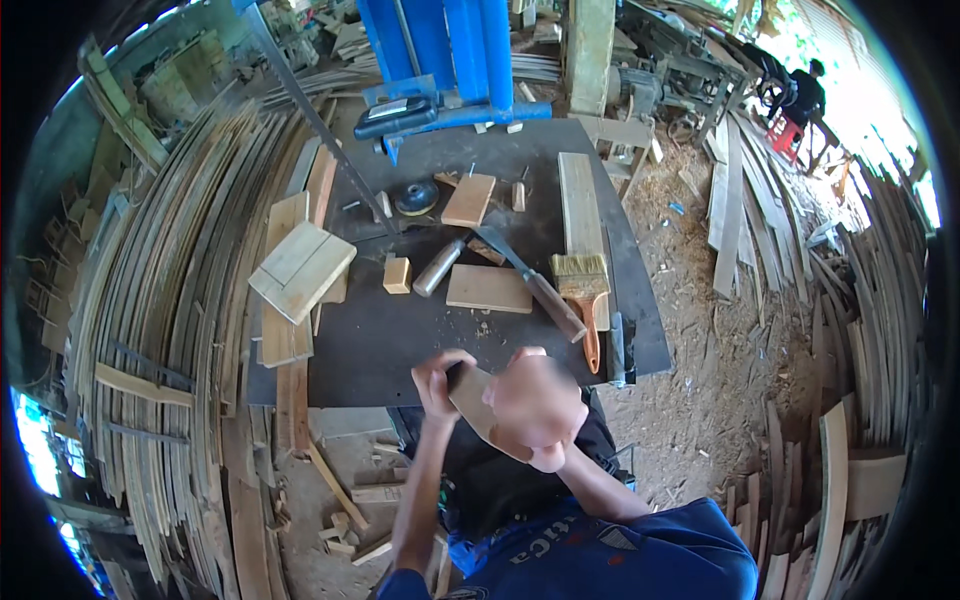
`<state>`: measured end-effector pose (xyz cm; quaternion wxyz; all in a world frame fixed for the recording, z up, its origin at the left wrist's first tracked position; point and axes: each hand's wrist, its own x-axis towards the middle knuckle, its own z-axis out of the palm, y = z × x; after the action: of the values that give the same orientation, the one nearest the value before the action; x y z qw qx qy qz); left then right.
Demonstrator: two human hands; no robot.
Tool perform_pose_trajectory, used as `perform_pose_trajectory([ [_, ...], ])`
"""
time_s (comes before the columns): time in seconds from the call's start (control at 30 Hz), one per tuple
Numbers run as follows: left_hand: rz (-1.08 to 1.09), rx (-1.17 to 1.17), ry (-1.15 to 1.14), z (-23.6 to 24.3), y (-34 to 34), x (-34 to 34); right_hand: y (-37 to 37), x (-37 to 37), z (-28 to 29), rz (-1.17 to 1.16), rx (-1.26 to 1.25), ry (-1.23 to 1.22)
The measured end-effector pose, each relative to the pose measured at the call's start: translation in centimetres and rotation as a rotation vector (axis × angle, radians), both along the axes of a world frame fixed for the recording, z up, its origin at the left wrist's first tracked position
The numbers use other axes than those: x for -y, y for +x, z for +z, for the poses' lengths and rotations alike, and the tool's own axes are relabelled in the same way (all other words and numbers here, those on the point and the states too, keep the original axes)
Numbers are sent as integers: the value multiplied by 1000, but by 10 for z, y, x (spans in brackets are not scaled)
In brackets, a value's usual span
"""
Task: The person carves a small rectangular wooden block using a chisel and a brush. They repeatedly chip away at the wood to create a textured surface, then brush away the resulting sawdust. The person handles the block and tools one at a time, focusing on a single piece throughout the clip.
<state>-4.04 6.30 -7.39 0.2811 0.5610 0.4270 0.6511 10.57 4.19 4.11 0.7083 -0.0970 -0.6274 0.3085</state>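
Just in front of the table's near edge, I hold a small flat wooden board between both hands. My left hand grips its left end, fingers bent round it. A dark patch lies by those fingertips; I cannot make out what it is. My right hand is closed at the board's other end and partly covers it, though blur hides the detail of its fingers. On the dark table beyond are a wooden-handled blade tool, another wooden handle, a flat wood piece and a small wood block.
A wide brush rests over a long plank at the table's right. A saw blade rises at the left, near a wooden slab. Behind stands a blue machine. Stacked boards line the left. A person is far right.
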Motion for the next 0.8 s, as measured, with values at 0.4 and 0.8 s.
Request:
perform_pose_trajectory([
  [0.4,-84,-77,-107,3,-14,-12,2,-9,1,-26,-27,-95],
  [0.8,-149,-315,-158,22,-10,-22,13,-17,-2,-60,-96,-263],
])
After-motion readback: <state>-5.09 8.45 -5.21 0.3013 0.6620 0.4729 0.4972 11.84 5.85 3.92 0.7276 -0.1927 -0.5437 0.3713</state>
